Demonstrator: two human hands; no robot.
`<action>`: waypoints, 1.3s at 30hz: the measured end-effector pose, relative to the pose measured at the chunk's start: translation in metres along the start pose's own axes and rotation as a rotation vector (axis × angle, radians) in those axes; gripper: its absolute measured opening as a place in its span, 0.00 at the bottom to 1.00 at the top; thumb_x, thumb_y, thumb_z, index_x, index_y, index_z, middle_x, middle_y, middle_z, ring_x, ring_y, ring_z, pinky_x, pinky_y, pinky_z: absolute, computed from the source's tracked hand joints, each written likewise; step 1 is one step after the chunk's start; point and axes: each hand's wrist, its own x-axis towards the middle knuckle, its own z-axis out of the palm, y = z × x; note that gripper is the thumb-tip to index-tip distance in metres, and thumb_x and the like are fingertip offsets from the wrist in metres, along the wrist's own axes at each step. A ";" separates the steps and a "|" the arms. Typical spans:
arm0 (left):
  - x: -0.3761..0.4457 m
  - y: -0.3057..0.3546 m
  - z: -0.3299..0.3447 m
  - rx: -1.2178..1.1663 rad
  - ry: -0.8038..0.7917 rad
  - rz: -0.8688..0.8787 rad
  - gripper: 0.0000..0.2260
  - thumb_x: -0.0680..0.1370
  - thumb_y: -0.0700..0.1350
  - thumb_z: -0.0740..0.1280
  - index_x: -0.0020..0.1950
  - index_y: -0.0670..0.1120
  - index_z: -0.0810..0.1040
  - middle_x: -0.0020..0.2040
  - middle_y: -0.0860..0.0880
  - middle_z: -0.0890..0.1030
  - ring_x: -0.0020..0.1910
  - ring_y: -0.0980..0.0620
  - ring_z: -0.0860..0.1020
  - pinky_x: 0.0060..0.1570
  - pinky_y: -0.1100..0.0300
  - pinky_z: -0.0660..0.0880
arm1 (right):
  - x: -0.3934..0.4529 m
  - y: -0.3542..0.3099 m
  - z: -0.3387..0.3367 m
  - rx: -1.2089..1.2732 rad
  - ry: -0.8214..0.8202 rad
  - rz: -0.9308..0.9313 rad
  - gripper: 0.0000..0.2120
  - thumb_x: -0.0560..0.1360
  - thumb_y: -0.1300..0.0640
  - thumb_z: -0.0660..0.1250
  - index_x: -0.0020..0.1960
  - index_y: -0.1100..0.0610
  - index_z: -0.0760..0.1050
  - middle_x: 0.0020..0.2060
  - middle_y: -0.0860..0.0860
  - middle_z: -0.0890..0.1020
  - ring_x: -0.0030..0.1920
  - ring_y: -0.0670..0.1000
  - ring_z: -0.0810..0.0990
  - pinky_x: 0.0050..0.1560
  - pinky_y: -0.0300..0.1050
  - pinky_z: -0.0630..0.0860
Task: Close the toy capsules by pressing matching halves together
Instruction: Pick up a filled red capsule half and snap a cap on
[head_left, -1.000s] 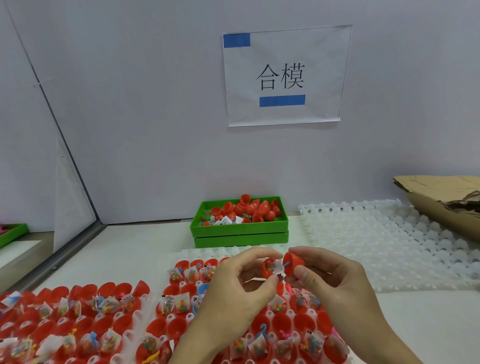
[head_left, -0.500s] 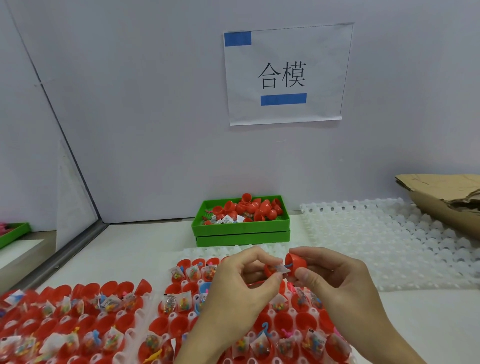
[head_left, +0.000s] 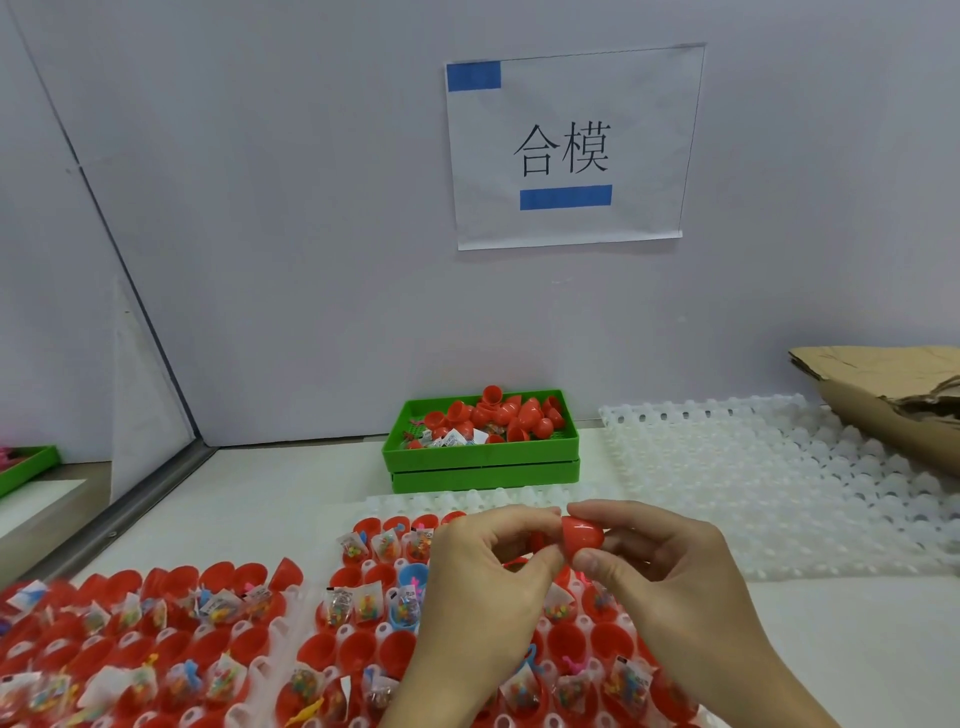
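Hands meet at six o'clock, above the filled tray (head_left: 519, 670). A second ago the two red halves were apart, a toy packet showing between them; now only one red cap (head_left: 583, 535) shows, pinched by the right hand (head_left: 670, 587), while the left hand (head_left: 488, 566) curls its fingers round the hidden other half. Probably the capsule is seating and needs a last squeeze. Counted: two trays of open halves, the second tray (head_left: 130, 639) at eight o'clock; two stacked green bins (head_left: 483, 457) at twelve; one empty white tray (head_left: 779, 493) at two o'clock. The halves are too many to count.
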 end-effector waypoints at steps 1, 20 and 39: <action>-0.001 0.001 0.001 -0.024 0.004 -0.010 0.11 0.73 0.35 0.74 0.46 0.52 0.84 0.43 0.55 0.86 0.43 0.56 0.85 0.40 0.66 0.80 | 0.000 0.000 -0.001 0.004 0.003 0.001 0.19 0.68 0.72 0.74 0.45 0.48 0.86 0.33 0.52 0.86 0.34 0.47 0.84 0.36 0.33 0.77; -0.001 0.001 -0.004 -0.182 -0.092 -0.028 0.15 0.74 0.34 0.73 0.54 0.52 0.85 0.49 0.56 0.86 0.51 0.57 0.84 0.49 0.67 0.79 | 0.002 0.000 -0.004 0.036 0.073 -0.003 0.16 0.68 0.70 0.75 0.47 0.51 0.85 0.34 0.53 0.86 0.35 0.52 0.86 0.34 0.37 0.80; 0.001 0.001 -0.007 -0.280 -0.095 -0.029 0.15 0.66 0.45 0.77 0.51 0.54 0.86 0.49 0.53 0.86 0.51 0.54 0.84 0.48 0.66 0.79 | 0.003 -0.006 -0.006 0.020 0.062 -0.018 0.15 0.65 0.69 0.76 0.43 0.49 0.85 0.37 0.50 0.87 0.39 0.50 0.87 0.39 0.34 0.80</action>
